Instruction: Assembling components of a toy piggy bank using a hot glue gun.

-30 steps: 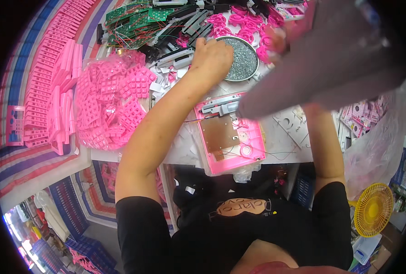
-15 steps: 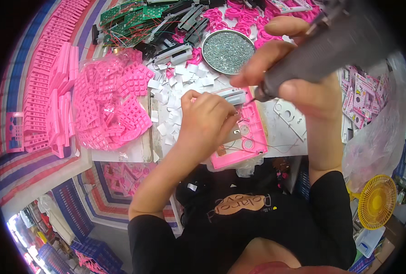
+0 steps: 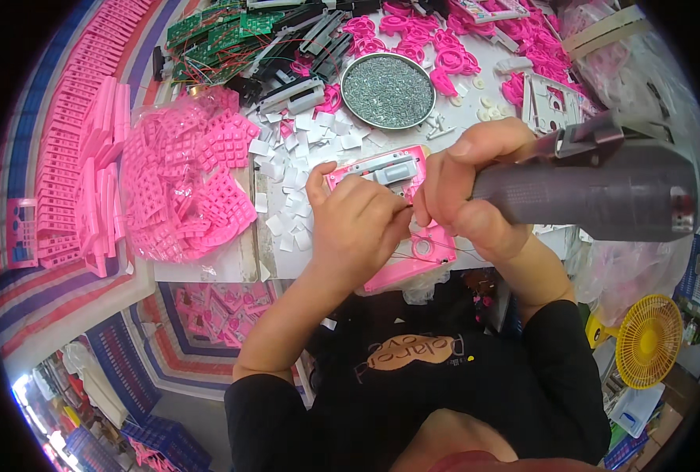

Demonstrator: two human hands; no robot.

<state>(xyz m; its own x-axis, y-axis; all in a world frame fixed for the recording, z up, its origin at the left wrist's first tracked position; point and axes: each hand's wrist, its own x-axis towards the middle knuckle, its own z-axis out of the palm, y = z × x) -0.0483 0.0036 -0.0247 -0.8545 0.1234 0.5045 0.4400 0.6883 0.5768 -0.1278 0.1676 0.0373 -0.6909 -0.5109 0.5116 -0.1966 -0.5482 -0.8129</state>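
Note:
My right hand [image 3: 480, 189] is closed round a dark grey electric screwdriver [image 3: 602, 193], held tilted close to level with its tip end over a pink plastic case [image 3: 397, 271]. The case lies at the front edge of the worktable, and a grey plastic part [image 3: 396, 172] is fitted along its far side. My left hand [image 3: 358, 228] rests across the case, thumb and fingers pinched together beside the fingers of the right. Whatever sits in that pinch is hidden. Thin wires run over the near part of the case, next to a round pink ring.
Beyond the case stands a round tin of small screws [image 3: 389, 90]. White squares [image 3: 291, 177] lie scattered left of it, beside a bag of pink keypads [image 3: 189, 177]. Green circuit boards [image 3: 216, 39] and pink rings [image 3: 452, 55] are heaped behind. A yellow fan [image 3: 649, 342] stands lower right.
The screwdriver has come down and swung toward level, and my right hand has moved nearer and lower to meet the left. My left hand stays in almost the same place on the case.

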